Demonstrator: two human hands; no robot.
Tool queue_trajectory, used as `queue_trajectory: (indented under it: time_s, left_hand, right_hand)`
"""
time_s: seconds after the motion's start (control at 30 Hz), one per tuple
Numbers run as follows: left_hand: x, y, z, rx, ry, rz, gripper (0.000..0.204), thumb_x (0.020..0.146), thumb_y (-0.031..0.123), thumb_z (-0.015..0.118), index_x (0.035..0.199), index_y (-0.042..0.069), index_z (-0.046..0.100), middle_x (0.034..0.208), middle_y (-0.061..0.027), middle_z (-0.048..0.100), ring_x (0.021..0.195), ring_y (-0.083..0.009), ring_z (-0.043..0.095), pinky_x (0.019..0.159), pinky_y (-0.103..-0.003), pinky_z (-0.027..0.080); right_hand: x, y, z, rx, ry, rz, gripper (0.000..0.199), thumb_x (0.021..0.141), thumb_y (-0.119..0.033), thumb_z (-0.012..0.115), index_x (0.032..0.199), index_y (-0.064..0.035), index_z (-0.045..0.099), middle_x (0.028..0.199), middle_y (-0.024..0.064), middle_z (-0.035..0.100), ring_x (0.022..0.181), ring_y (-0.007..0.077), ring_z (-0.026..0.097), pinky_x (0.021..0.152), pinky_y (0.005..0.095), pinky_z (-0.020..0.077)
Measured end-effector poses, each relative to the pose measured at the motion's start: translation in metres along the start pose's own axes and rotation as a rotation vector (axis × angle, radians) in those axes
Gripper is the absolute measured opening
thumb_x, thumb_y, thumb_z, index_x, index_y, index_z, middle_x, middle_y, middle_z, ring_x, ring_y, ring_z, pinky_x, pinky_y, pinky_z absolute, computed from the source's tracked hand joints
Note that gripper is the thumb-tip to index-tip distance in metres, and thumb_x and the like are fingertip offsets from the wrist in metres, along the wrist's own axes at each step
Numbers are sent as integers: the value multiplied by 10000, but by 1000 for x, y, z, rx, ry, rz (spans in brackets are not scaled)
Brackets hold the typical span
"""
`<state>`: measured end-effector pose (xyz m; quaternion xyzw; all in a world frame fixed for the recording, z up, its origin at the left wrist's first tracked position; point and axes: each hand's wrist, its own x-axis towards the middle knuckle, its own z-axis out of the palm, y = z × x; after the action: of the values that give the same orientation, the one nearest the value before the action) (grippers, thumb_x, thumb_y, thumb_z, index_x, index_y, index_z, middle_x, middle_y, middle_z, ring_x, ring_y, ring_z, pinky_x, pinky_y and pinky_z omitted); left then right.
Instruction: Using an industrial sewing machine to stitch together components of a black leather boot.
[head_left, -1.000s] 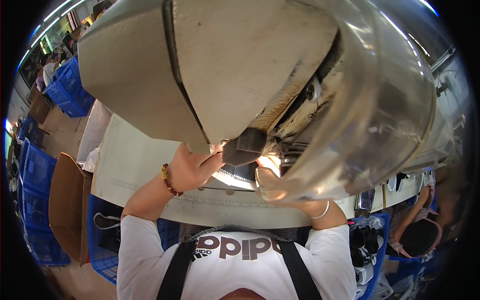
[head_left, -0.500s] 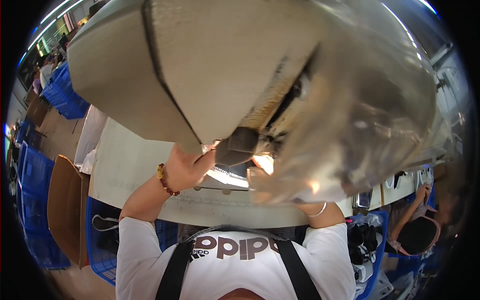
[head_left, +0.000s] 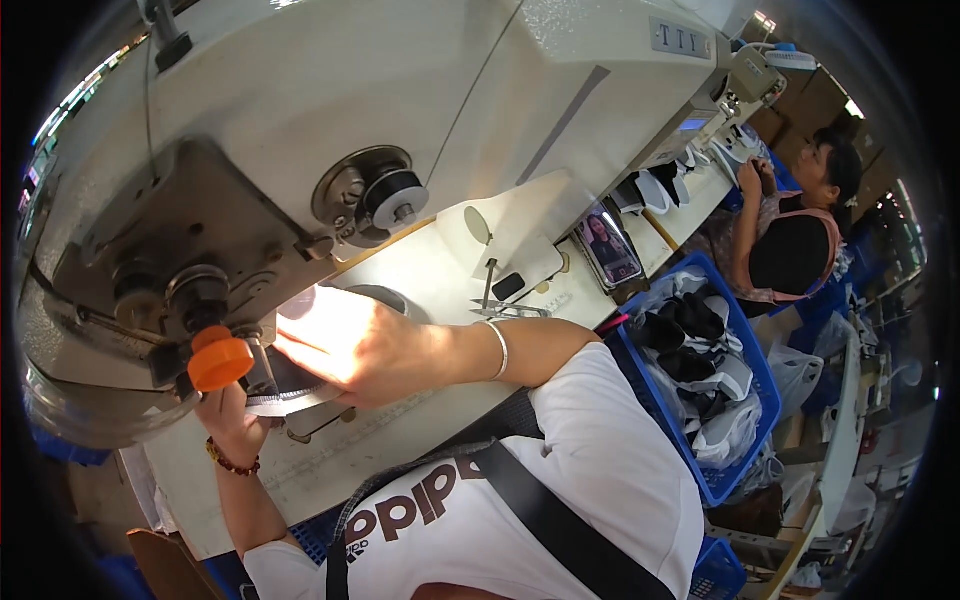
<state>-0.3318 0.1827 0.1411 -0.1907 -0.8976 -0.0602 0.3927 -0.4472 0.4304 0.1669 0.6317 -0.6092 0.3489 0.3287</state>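
Both hands pin a dark shoe piece (head_left: 285, 385) flat under the sewing machine (head_left: 300, 150). The right hand (head_left: 350, 345) lies spread on top, fingers pressing, not clenched; the left hand (head_left: 232, 415) pinches its near edge below the orange knob (head_left: 220, 362). Feed evenly, I judge, fingertips clear of the needle. Beyond the fingers lie scissors (head_left: 505, 310) and a phone (head_left: 610, 248).

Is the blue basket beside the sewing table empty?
No, the blue basket holds a heap of black and white shoe pieces right up to its rim.
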Motion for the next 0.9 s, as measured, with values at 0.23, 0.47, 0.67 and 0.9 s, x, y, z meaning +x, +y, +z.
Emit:
queue_trajectory:
  time_s: [0.23,0.47,0.67,0.9]
  left_hand:
    - [-20,2,-4,-16,-170,-61,423,833,294,715,1155,21,716,1140,-189,723,1045,-410,694,901,-480,552]
    - [-14,-5,19,-163,-8,29,342,638,5,739,973,27,675,1080,-83,685,884,-281,678,698,-394,589]
    - [5,7,-1,-45,119,109,370,647,6,741,1010,36,676,1101,-83,675,910,-289,666,704,-387,571]
    - [13,6,-8,-93,87,73,402,642,20,750,1035,84,701,1159,-74,653,1018,-319,637,795,-428,528]
  right_hand:
    - [-4,-2,-1,-58,-116,24,647,565,-187,764,1161,56,696,1173,204,697,1022,339,682,895,453,549]
    - [-4,-9,-7,-337,-272,-66,757,726,-311,763,1395,7,607,1169,138,725,1001,218,732,936,364,548]
    - [-4,-6,-12,-482,-427,-248,745,745,-263,760,1377,86,577,1204,205,707,1017,254,734,875,316,596]
    - [-3,-9,-8,-169,-381,-104,723,729,-171,785,1344,140,568,1183,237,694,966,300,727,871,339,588]
